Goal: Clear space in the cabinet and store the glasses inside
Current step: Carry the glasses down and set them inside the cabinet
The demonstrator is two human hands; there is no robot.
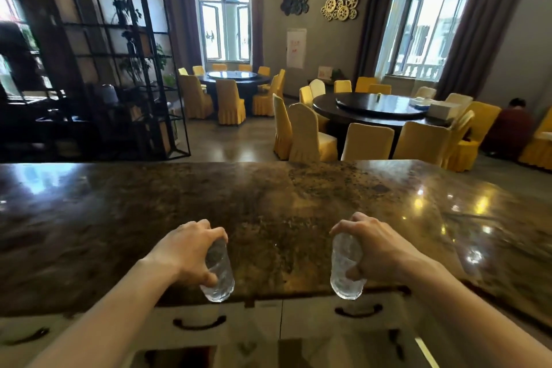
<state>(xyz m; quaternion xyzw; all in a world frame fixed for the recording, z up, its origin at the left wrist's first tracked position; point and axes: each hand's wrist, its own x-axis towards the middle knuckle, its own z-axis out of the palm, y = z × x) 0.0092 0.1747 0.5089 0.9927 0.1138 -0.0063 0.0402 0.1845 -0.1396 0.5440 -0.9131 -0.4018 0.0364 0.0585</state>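
Observation:
I hold two clear drinking glasses above the near edge of a dark marble counter (pixel 268 197). My left hand (pixel 188 251) grips the left glass (pixel 219 281) from the side, fingers curled round it. My right hand (pixel 376 248) grips the right glass (pixel 345 269) the same way. Both glasses lean toward me, their lower ends over the counter's front edge. Below the counter is a white cabinet (pixel 298 320) with drawers and dark handles (pixel 199 323). At the bottom edge a dark opening (pixel 179 357) shows under the drawers; its inside is hidden.
Beyond the counter lie a dining room with round dark tables (pixel 370 107), yellow-covered chairs (pixel 367 142) and a black metal shelf unit (pixel 119 54) at the left. A person (pixel 510 125) sits at the far right. Tall windows line the back wall.

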